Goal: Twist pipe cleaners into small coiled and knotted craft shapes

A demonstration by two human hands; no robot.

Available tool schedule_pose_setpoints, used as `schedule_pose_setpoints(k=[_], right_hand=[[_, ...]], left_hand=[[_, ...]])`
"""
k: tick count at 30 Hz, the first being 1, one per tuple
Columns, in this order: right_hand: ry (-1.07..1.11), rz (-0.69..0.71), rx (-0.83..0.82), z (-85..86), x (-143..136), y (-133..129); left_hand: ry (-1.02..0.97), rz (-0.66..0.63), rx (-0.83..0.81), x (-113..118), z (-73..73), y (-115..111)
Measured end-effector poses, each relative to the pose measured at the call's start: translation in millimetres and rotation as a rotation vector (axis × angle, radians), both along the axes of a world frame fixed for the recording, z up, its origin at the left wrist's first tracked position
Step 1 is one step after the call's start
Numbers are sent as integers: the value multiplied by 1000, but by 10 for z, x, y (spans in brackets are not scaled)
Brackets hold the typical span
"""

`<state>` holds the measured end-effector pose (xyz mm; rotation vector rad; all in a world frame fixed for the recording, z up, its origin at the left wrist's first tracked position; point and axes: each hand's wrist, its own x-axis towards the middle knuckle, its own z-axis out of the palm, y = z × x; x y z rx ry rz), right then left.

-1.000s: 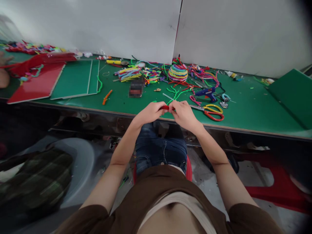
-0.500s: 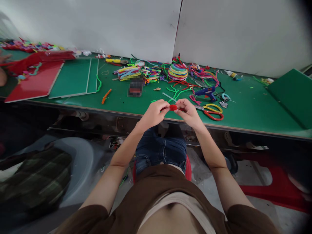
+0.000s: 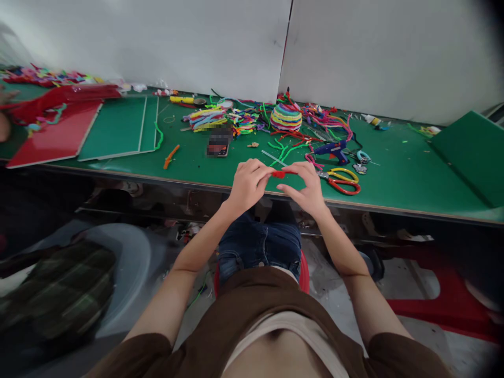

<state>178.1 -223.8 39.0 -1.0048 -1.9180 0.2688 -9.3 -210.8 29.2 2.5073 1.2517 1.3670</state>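
A small red fuzzy piece sits between the two hands, over the near edge of the green table. The left hand pinches its left end; the right hand is parted, forefinger at the piece's right end and thumb spread away below. Just beyond lie a clear stick and green fuzzy stems. Scissors with yellow and red handles rest just beside the right hand, a blue glue gun behind them. Farther back stands a striped ball, with a phone to its left.
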Motion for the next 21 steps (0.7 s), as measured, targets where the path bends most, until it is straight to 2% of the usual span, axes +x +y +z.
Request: schedule_pose_setpoints(k=[5, 10, 15, 21], right_hand=[[-9, -127, 137, -69, -98, -60], [-69, -165, 160, -43, -97, -28], [-190, -147, 152, 6, -62, -16], [-191, -112, 185, 23, -83, 8]], left_hand=[[21, 24, 127, 46, -57, 15], [-47, 90, 121, -4, 42, -54], [-91, -180, -70, -34, 216, -95], [-212, -251, -331, -29, 289, -49]])
